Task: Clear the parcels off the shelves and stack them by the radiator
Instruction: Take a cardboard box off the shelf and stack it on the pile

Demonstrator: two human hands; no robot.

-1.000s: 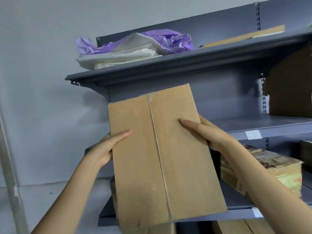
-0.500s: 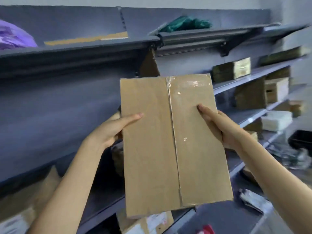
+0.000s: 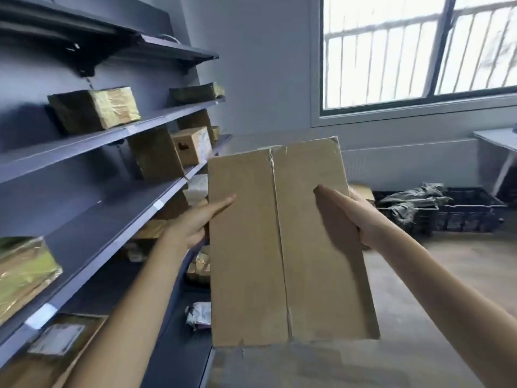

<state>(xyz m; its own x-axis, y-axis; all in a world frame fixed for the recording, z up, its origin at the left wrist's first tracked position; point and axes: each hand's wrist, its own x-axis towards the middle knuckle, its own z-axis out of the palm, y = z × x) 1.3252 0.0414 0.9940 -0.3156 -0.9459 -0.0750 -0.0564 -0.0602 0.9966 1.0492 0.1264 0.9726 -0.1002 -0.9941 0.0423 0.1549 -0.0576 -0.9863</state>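
I hold a tall brown cardboard parcel (image 3: pixel 285 242) upright in front of me, taped down its middle seam. My left hand (image 3: pixel 195 222) grips its left edge and my right hand (image 3: pixel 352 214) grips its right edge, thumbs on the front face. Grey shelves (image 3: pixel 92 141) run along the left, with several taped parcels (image 3: pixel 95 110) on them. A long white radiator (image 3: pixel 408 161) sits low on the far wall under the window, beyond the parcel. A small box (image 3: pixel 363 191) peeks out on the floor behind my right hand.
A window (image 3: pixel 419 51) with bars fills the upper right. Black crates (image 3: pixel 464 214) with crumpled grey wrapping lie on the floor by the radiator. A white table (image 3: pixel 500 141) stands at the far right. Bare floor (image 3: pixel 447 275) stretches ahead on the right.
My view has swung right, from the shelf face to the far wall with window and radiator. Both hands keep the same hold on the parcel, which came away from the shelves.
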